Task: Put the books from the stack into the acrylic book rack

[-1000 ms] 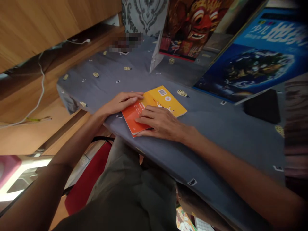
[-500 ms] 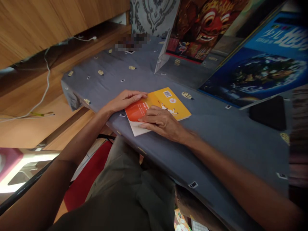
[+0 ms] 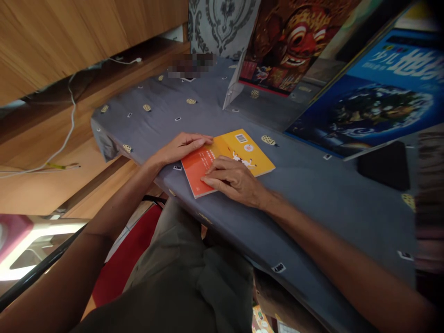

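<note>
A thin orange-and-yellow book [image 3: 227, 143] lies on the cloth-covered table, showing a barcode and small white running figures on its cover. My left hand [image 3: 182, 145] rests at its far left edge, fingers stretched out over the border. Across the lower part of the cover lies my right hand [image 3: 234, 180], its fingers bent and close together, thumb near the index fingertip. Nothing shows between those fingertips, and the cover under them is flat. The palm side of the right hand is hidden.
Behind the book, a clear stand [image 3: 231, 92] holds a book with a red mask [image 3: 300, 46] and a blue book with a globe [image 3: 378, 106]. A black flat object [image 3: 385, 164] lies at right. A white cable [image 3: 72, 111] hangs by the wooden cabinet [image 3: 86, 32] at left.
The book's near corner was curled up with a white page showing; now the cover lies flat there. My right hand has barely shifted, and my left hand stays on the edge.
</note>
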Tool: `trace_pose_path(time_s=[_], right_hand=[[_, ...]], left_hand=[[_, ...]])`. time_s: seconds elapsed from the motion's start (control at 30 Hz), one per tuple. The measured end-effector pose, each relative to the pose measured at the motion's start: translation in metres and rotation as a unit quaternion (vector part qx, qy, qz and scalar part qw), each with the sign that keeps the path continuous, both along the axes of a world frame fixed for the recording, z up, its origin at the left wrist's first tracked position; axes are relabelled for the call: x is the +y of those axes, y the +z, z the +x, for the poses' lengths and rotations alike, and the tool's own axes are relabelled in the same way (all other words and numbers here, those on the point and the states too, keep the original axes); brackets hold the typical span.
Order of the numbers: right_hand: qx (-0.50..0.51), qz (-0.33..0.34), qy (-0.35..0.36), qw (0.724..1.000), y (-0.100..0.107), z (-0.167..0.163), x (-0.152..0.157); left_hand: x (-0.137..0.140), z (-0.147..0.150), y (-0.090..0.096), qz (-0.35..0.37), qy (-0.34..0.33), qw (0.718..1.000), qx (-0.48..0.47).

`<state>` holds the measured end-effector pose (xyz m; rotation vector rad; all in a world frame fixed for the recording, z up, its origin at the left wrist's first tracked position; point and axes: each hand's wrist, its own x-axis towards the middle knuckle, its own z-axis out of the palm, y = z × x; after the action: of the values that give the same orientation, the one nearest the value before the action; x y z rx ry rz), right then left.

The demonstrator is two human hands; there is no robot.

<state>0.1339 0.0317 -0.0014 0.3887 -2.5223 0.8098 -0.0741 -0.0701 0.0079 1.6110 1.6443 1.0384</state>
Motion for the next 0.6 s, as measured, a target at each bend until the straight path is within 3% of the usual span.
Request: trace_pose_path(time_s=[0.17,0.33,0.47,0.6], right_hand=[[-0.004,0.086,-0.021,0.996,0.002,0.009,-0.024],[-0.125,0.157,-0.003,0.98,0.0,0.02,-0.051],[-0.182,0.141,0.003,0.973,0.006,0.022,-0.053],[-0.211,0.07,0.015,0.975,0.018,0.035,-0.046]], left_hand=[[-0.001,0.001,-0.001,0.008,0.0,1.0,0.015],[0.001,-0.002,-0.006,0.025,-0.017,0.998,0.05],[0.0,0.002,-0.008,0.05,-0.017,0.986,0.161],[-0.015,0.022,-0.01,0.019,0.001,0.962,0.271]])
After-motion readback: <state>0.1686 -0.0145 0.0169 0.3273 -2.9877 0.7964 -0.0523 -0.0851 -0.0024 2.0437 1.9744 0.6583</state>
